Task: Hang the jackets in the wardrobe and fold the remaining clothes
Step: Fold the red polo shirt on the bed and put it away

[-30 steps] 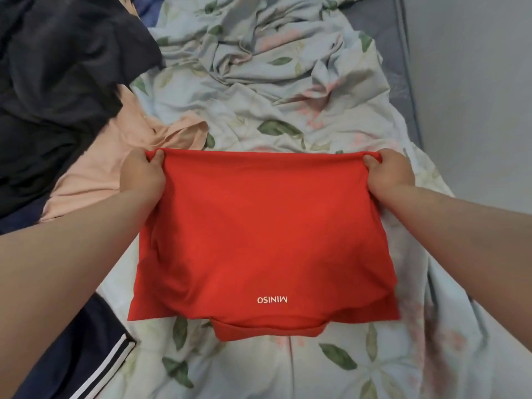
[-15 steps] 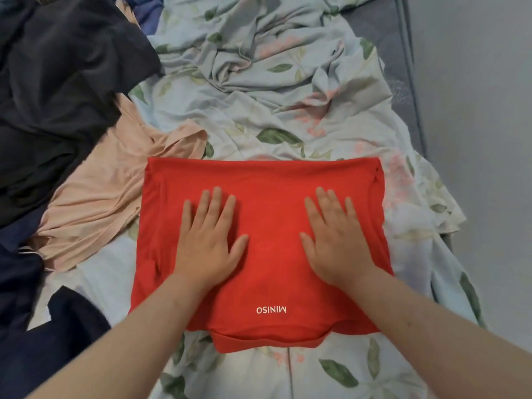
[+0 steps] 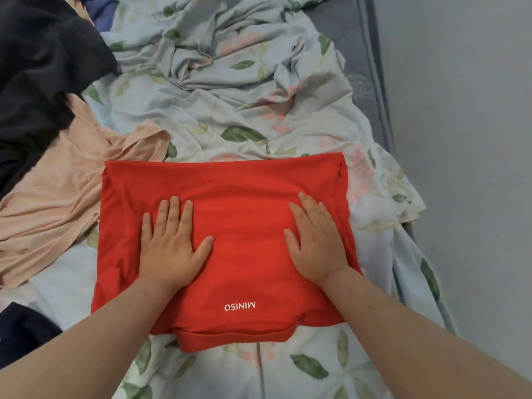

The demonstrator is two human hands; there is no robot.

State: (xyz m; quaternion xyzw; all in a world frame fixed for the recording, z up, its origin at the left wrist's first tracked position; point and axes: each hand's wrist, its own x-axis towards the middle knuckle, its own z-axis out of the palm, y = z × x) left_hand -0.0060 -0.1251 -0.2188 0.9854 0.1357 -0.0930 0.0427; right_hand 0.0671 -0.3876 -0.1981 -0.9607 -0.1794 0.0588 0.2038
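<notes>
Both hands lay flat, palms down, on a folded red-orange cotton T-shirt (image 3: pixel 230 226). The left hand (image 3: pixel 169 249) pressed on the garment's left half with its fingers straight and close together, pointing away from the person, and the thumb spread out toward the middle. The right hand (image 3: pixel 316 243) pressed on the right half in the same manner, fingers extended and angled slightly leftward, thumb toward the middle; neither hand curled round any cloth. Bare forearms ran in from the lower corners of the view, each wrist lying over the shirt's near part.

That shirt formed a rough rectangle on the bed, with small white lettering reading MINISO, seen upside down, near its closer edge, between the two forearms. A narrow lower layer of the same red fabric stuck out just past that near edge.

Under it spread a pale blue bedsheet printed with green leaves and pink flowers (image 3: pixel 236 90), smooth near the person and heavily rumpled farther away. A peach-coloured soft knit garment (image 3: pixel 57 203) lay crumpled just to the left, its edge touching the red shirt's far left corner. Beyond that sat a heap of black clothing (image 3: pixel 37 82), with a bit of blue fabric (image 3: pixel 103 10) at the top. A dark navy garment (image 3: pixel 23 332) lay at the lower left. A grey mattress edge (image 3: pixel 362 67) and a plain grey wall (image 3: pixel 460 139) bordered the bed on the right.
</notes>
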